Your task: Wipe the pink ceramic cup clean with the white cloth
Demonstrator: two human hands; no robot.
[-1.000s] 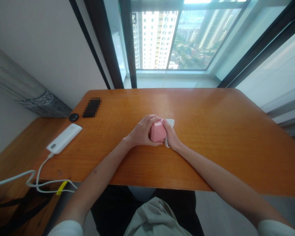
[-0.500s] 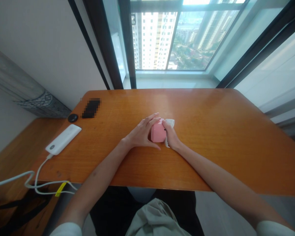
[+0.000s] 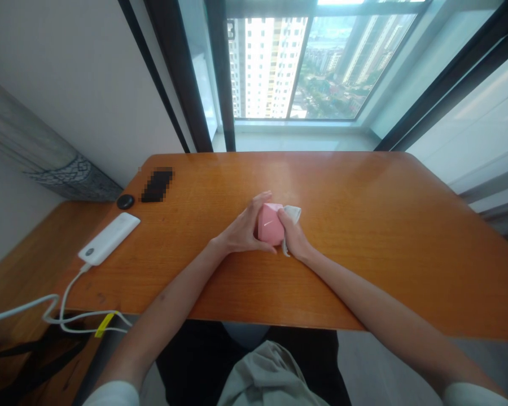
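a pink faceted block (image 3: 270, 224) with a thin pale line across one face is held over the middle of the orange wooden desk (image 3: 376, 242), nearer its near edge. the left hand (image 3: 242, 232) cups its left side with fingers spread; the right hand (image 3: 294, 235) clamps a white cloth (image 3: 293, 213) against its right side, so both hands are together on it. a white power bank (image 3: 109, 238) lies well left, just beside a black round puck (image 3: 126, 202); the desk runs on well to the right.

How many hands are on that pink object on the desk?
2. The left hand wraps around the left side of the pink object, and the right hand touches its right side, next to a white cloth. No other hands are in view.
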